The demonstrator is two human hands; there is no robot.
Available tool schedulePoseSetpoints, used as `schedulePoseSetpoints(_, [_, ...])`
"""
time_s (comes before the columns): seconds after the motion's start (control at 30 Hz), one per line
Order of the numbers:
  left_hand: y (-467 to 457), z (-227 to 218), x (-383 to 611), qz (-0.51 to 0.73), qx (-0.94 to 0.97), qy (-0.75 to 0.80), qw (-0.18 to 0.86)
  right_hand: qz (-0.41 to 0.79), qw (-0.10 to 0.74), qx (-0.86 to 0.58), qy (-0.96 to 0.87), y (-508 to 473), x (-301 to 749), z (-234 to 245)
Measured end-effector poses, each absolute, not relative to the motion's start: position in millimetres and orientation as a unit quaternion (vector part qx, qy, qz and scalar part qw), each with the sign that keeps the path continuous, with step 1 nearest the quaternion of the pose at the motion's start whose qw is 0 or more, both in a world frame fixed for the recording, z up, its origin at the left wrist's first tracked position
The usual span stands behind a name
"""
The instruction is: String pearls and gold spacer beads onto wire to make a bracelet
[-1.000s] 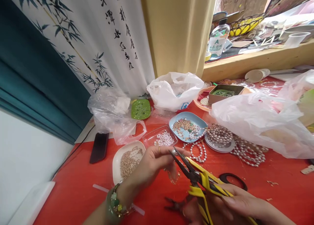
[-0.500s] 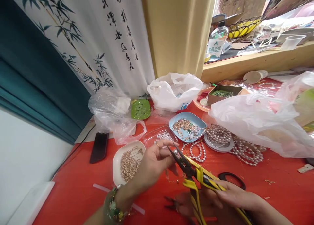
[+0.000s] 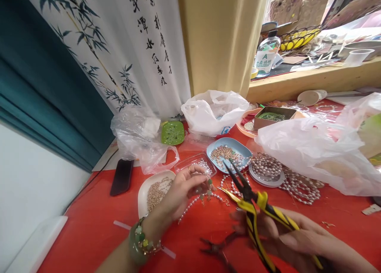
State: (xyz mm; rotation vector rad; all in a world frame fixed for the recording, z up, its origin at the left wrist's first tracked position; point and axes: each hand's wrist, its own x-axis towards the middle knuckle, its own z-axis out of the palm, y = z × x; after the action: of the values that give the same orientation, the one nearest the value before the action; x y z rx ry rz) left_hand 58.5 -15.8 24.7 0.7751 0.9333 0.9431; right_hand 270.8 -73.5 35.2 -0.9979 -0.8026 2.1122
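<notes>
My left hand (image 3: 181,187) hovers over the red table (image 3: 89,229) and pinches a thin pearl bead strand (image 3: 193,203) that hangs down with small green beads on it. A green bead bracelet sits on that wrist. My right hand (image 3: 294,237) grips yellow-and-black pliers (image 3: 256,207) by the handles. Their dark jaws point up and left, slightly parted, over the blue dish, apart from the strand. A second dark pair of pliers (image 3: 217,249) lies on the table below the hands.
A white dish of gold beads (image 3: 153,189), a clear tray of pearls (image 3: 195,166), a blue dish of gold findings (image 3: 229,152) and coiled pearl strands (image 3: 294,181) lie ahead. Plastic bags (image 3: 312,150), a black phone (image 3: 122,177) and a green dish (image 3: 172,132) surround them.
The pliers' jaws have left my left fingertips and swung right and up. The pearl strand now hangs free from my left hand.
</notes>
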Motion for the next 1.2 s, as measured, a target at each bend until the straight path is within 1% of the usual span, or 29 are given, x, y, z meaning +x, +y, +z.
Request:
schedulePoseSetpoints(0.07, [-17, 25, 58, 0.42, 0.357, 0.44, 0.708, 0.715, 0.369, -0.469, -0.365, -67, 271, 38])
schedulePoseSetpoints(0.17, [-18, 26, 58, 0.407, 0.369, 0.462, 0.696, 0.596, 0.367, -0.557, -0.447, -56, 268, 38])
schedulePoseSetpoints(0.23, [-19, 28, 58, 0.4, 0.372, 0.469, 0.693, 0.562, 0.353, -0.564, -0.492, -48, 264, 36])
schedulePoseSetpoints(0.37, [-20, 30, 60, 0.378, 0.393, 0.462, 0.699, 0.535, 0.347, -0.522, -0.566, -39, 253, 34])
schedulePoseSetpoints(0.47, [-21, 32, 61, 0.365, 0.409, 0.453, 0.703, 0.534, 0.339, -0.492, -0.598, -34, 243, 34])
schedulePoseSetpoints(0.7, [-21, 34, 59, 0.366, 0.414, 0.438, 0.709, 0.601, 0.309, -0.455, -0.579, -31, 232, 26])
schedulePoseSetpoints(0.87, [-19, 31, 56, 0.355, 0.434, 0.434, 0.705, 0.591, 0.296, -0.484, -0.574, -33, 233, 24])
schedulePoseSetpoints(1.03, [-19, 31, 51, 0.324, 0.432, 0.431, 0.723, 0.58, 0.333, -0.51, -0.541, -33, 237, 22])
schedulePoseSetpoints(1.2, [-17, 32, 48, 0.281, 0.43, 0.41, 0.753, 0.61, 0.352, -0.507, -0.498, -34, 241, 17])
